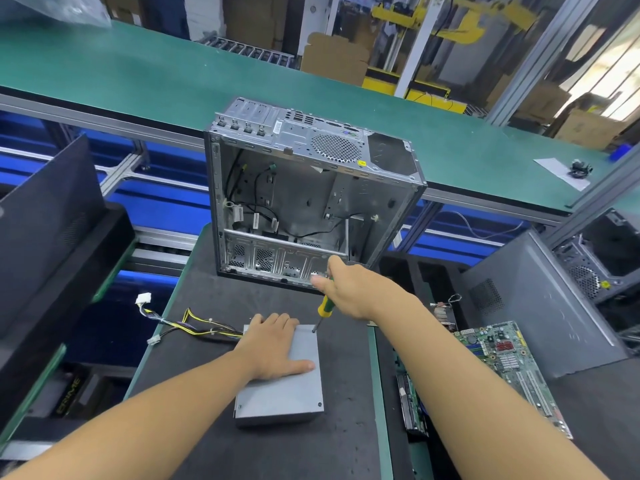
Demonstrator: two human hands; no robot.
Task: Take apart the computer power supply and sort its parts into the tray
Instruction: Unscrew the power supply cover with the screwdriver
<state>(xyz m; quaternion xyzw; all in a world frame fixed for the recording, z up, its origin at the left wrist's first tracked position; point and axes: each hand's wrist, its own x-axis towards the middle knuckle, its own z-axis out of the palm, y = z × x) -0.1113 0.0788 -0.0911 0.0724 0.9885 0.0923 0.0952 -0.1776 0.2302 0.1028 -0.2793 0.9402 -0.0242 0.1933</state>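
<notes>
early in the teardown. pressing down on the closed power supply (280, 386) with a flat left hand (273, 348), fingers straight across the lid; gripping a green-and-yellow screwdriver (323, 308) in the right hand (346, 289), tip set at the lid's far right corner, seemingly on a screw. resting on the dark work mat (270, 452), just in front of the gutted computer case (304, 195), with a cable bundle (187, 327) trailing off its left side. judged from the shut housing: lid on, two small screws seated along the near edge, no part lifted out, nothing sorted. ahead, by that reading: remaining screws, lid, internals, then sorting. well to the right, a bare motherboard (502, 358). unclear which dark surface serves as the tray. too small to make out: the screw under the tip. hidden under the left hand: the lid's far left corner. blurred: the right fingertips. unseen: the inside of the supply.
</notes>
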